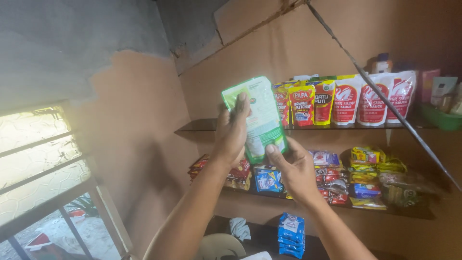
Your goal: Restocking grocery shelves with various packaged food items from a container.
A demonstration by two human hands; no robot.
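Note:
I hold a green and white pouch (262, 113) up in front of me with both hands. My left hand (232, 132) grips its left edge, fingers wrapped over the upper part. My right hand (294, 168) pinches the bottom right corner, thumb on the front. The pouch is tilted slightly left and sits in front of the left end of the upper shelf (202, 126). Part of the pouch is hidden behind my left fingers.
Red, yellow and white sauce pouches (346, 98) stand in a row on the upper shelf. The middle shelf holds several small snack packets (346, 178). Blue packets (291, 233) lie lower down. A barred window (43, 168) is at left. A diagonal rod (385, 101) crosses the right side.

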